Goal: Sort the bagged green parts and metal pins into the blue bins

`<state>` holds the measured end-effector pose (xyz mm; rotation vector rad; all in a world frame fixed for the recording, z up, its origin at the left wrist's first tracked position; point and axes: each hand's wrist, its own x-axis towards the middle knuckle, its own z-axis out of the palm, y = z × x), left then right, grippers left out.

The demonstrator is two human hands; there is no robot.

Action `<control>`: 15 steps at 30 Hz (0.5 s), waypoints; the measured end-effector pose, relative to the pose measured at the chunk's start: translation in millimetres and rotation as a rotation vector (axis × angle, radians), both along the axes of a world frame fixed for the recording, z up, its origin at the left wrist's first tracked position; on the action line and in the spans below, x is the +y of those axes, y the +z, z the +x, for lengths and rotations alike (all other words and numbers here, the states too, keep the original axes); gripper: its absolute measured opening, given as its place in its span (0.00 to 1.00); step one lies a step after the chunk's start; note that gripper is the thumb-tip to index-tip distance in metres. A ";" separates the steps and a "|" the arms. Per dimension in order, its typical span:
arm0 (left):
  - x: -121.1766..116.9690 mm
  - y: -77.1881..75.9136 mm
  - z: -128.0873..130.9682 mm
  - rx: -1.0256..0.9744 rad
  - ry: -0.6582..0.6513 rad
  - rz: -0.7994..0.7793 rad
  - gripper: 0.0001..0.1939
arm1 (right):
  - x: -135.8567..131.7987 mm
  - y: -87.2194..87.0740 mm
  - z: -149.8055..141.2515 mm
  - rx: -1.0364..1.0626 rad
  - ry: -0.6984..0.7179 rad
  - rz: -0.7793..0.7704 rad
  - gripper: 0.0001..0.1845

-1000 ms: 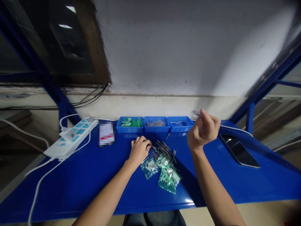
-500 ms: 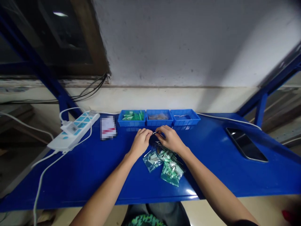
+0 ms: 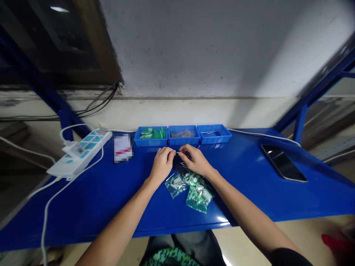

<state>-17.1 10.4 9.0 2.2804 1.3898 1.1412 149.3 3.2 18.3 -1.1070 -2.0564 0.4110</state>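
A thin metal rod spans the small gap between my two hands over the blue table. My left hand is closed, with thumb and fingertips pinching one end. My right hand pinches the other end; most of the rod is hidden by the fingers, so its exact kind cannot be made out. Just below the hands lie a clear bag and a green-tinted bag, both with small pale parts inside. Loose thin metal pieces are scattered by the bags, partly under my right hand.
Behind the hands stand three blue bins: one with green pieces, one with brownish contents, one with a few thin rods. A white power strip with cables lies left, a blurred card beside it. A phone lies right.
The view has shifted slightly, so everything sits a little further left and up. Both hands still pinch the thin rod; the fingertips are slightly closer together.
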 end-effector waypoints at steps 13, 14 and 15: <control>-3.9 7.4 -3.9 -0.092 -0.043 -0.063 0.10 | -3.4 6.2 1.3 -0.074 -0.055 0.063 0.11; -4.2 7.5 -3.6 -0.092 -0.044 -0.076 0.12 | -4.6 7.6 1.5 -0.083 -0.054 0.075 0.10; -4.6 7.8 -3.3 -0.097 -0.049 -0.089 0.13 | -6.0 9.1 1.4 -0.091 -0.057 0.090 0.09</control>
